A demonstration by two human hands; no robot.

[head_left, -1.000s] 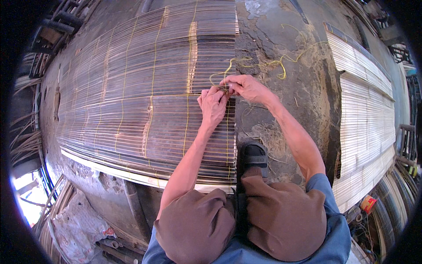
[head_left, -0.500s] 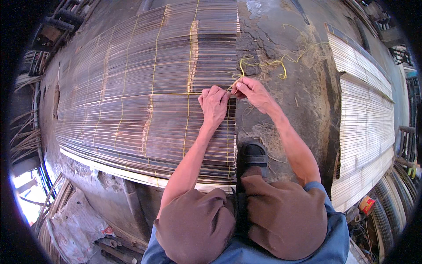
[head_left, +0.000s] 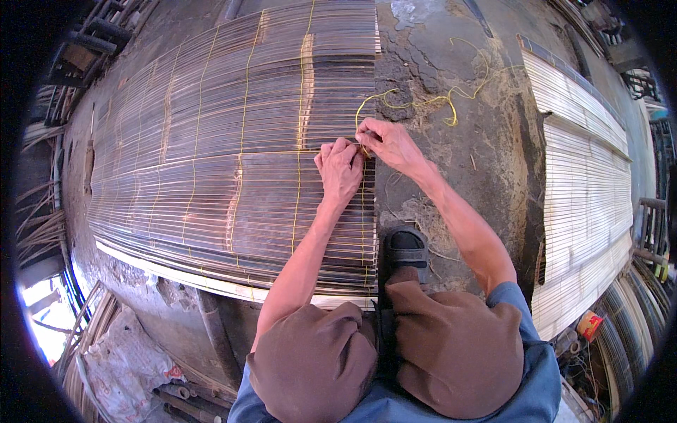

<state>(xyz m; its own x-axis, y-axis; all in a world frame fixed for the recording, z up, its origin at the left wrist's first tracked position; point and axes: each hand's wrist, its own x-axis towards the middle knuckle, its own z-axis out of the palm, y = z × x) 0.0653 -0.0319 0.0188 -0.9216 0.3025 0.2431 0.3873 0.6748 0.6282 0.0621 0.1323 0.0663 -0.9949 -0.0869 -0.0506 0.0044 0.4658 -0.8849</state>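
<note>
A wide slatted bamboo blind (head_left: 271,183), tied with rows of yellow cord, lies on the floor in front of me. At its right edge, about halfway up, my left hand (head_left: 340,171) has its fingers closed on the slats. Right beside it, my right hand (head_left: 390,144) pinches the yellow cord (head_left: 453,113) between thumb and fingers. From that pinch the cord arcs up, then trails loosely over the floor to the right. The knot spot between the two hands is mostly hidden by the fingertips.
A second, paler slatted blind (head_left: 585,190) lies to the right. My sandalled foot (head_left: 407,248) rests on the worn concrete floor (head_left: 479,204) between the blinds. A whitish sack (head_left: 123,359) lies at lower left, and a red and yellow container (head_left: 589,326) at lower right.
My right hand has shifted slightly left and up toward the blind's edge, drawing the cord into an arc with it. My left hand stays at nearly the same place.
</note>
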